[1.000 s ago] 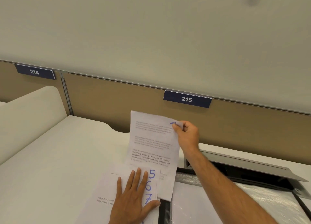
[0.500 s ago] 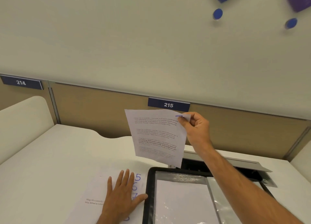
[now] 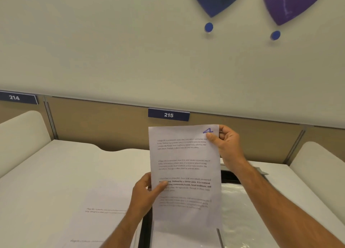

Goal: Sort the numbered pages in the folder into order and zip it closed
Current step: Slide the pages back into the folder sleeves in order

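A printed page marked with a blue 4 (image 3: 184,171) is held upright in front of me, text facing me. My right hand (image 3: 226,145) pinches its top right corner beside the number. My left hand (image 3: 146,191) grips its left edge at mid height. Below it lies the open black-edged folder (image 3: 145,229) with a clear plastic sleeve (image 3: 240,206) and white sheets inside. To the folder's left, a pile of printed pages (image 3: 104,210) lies flat on the white desk; their numbers are hidden by my left arm.
The white desk (image 3: 56,173) meets a tan back panel with plates 214 (image 3: 14,97) and 215 (image 3: 168,115). Padded white dividers stand at left (image 3: 20,134) and right (image 3: 317,160). A grey cable hatch (image 3: 259,171) sits behind the folder.
My left hand left the pile on the desk and took the page's left edge. The page turned upright to face me, showing the 4. The view tilted up.
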A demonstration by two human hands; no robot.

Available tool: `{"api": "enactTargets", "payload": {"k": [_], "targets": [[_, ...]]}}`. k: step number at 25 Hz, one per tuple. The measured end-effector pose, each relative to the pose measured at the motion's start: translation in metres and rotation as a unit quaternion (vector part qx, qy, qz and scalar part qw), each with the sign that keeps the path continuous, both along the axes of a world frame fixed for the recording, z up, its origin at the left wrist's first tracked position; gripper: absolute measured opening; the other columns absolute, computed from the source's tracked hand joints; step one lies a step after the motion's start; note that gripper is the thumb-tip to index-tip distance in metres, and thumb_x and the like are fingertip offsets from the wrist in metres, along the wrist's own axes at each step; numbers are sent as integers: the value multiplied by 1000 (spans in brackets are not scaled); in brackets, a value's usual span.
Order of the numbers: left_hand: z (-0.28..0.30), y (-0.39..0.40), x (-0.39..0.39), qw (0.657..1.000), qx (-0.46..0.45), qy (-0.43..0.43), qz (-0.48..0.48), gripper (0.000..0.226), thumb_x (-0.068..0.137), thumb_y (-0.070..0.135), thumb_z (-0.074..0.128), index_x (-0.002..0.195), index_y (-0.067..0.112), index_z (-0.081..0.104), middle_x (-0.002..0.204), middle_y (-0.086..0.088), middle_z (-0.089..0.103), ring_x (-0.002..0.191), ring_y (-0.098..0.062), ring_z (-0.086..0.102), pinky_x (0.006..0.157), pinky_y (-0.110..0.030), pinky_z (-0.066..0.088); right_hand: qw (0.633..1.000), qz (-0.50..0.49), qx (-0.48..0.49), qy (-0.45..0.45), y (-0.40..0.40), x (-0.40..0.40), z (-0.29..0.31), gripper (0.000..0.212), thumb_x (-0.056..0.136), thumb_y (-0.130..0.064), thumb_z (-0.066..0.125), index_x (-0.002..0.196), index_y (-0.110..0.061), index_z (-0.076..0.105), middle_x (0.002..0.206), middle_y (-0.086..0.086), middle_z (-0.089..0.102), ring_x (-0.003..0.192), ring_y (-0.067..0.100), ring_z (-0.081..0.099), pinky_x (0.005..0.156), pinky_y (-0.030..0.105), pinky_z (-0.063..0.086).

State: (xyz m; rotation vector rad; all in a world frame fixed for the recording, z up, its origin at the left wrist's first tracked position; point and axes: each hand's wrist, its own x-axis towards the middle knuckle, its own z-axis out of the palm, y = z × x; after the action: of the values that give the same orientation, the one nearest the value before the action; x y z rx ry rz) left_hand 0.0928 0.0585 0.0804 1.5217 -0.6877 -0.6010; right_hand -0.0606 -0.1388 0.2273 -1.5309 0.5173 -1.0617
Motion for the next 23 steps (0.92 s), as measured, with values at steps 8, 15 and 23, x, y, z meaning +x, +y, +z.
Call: {"api": "enactTargets", "payload": {"k": [8,15,23], "targets": [[14,-18,-88,993,-28,113,3,16,89,17,73,102,8,73,93,-7,78,83,-27,75,76,-45,62,994,1,99,33,-18,-84,-52,28,86,-5,74,114,-4,67,102,13,77,88,30,75,74,41,63],[5,-54,-130,992,-8,128,21,18,88,21,75,102,9,74,90,-5,78,82,-26,76,78,-50,61,966,92,166,176,-32,-147,-112,54,65,-17,91,112,0,72,108,18,75,98,39,72,89,57,56],[-8,-113,-151,994,3,110,17,16,96,31,66,97,19,75,88,1,78,80,-19,75,73,-38,62,968,37,157,193,-79,-173,-118,31,79,-5,81,110,-5,74,104,12,77,95,33,74,90,56,57]]}}
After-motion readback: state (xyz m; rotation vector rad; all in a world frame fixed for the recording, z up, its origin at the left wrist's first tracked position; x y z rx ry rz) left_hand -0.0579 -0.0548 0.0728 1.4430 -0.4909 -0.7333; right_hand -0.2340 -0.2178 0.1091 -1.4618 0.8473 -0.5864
